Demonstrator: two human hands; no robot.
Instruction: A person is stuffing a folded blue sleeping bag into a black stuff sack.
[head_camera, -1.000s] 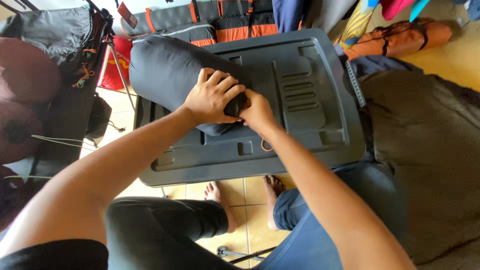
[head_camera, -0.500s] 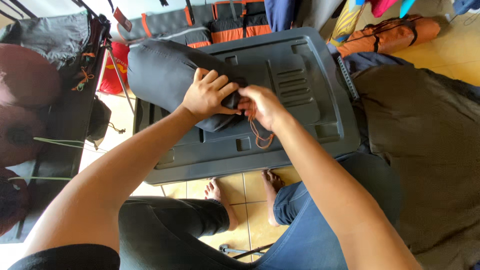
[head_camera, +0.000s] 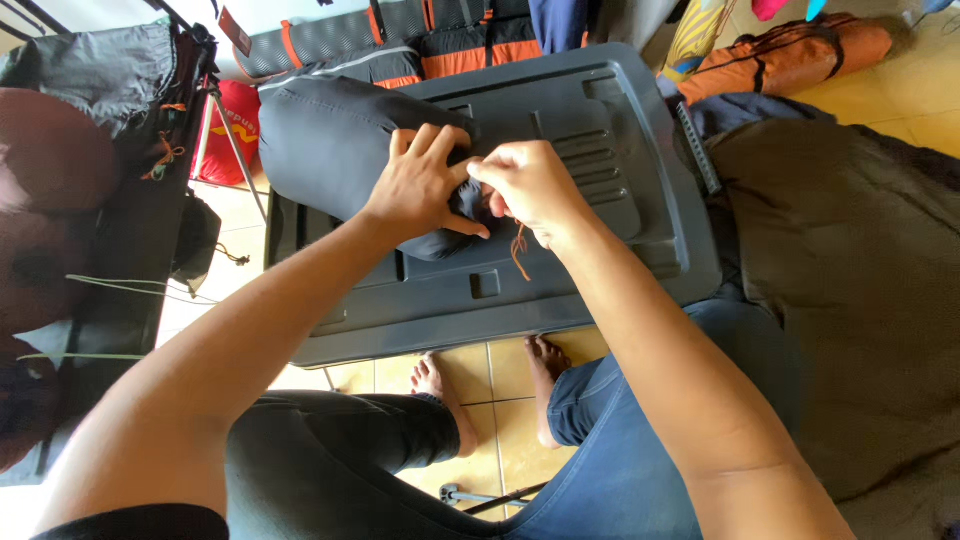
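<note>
Since a moment ago the right hand (head_camera: 530, 185) has lifted, fingers pinched shut on the orange drawcord (head_camera: 519, 250), while the left hand (head_camera: 425, 180) stays clamped over the dark stuff sack (head_camera: 330, 150) lying on the grey plastic lid (head_camera: 600, 130), so the sack mouth appears to be cinching closed.

Grey moulded plastic lid (head_camera: 610, 150) serves as work surface, resting over tiled floor (head_camera: 500, 390). Dark stuffed sack (head_camera: 330, 150) lies directly on lid, toward its left end; thin orange cord (head_camera: 519, 250) trails onto lid.
</note>
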